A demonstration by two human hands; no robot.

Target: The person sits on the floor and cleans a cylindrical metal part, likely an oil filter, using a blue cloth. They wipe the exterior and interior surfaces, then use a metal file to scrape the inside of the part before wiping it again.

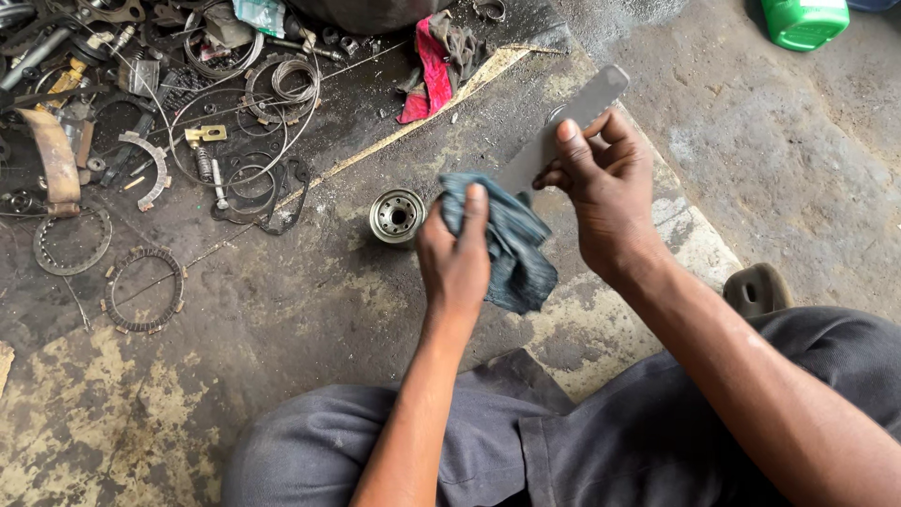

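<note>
A stained, oily concrete floor (282, 319) fills the view, with the person's grey-trousered knees at the bottom. The right hand (605, 192) is closed around a flat grey metal bar (572, 117), which slants up and away toward the top right. The left hand (457, 258) grips a blue rag (511, 249) pressed against the bar's lower end. Just left of the rag, a round metal hub (396, 216) stands on the floor. Further left – rings, springs and clutch plates (141, 286) lie scattered. A green jug (802, 21) sits top right.
</note>
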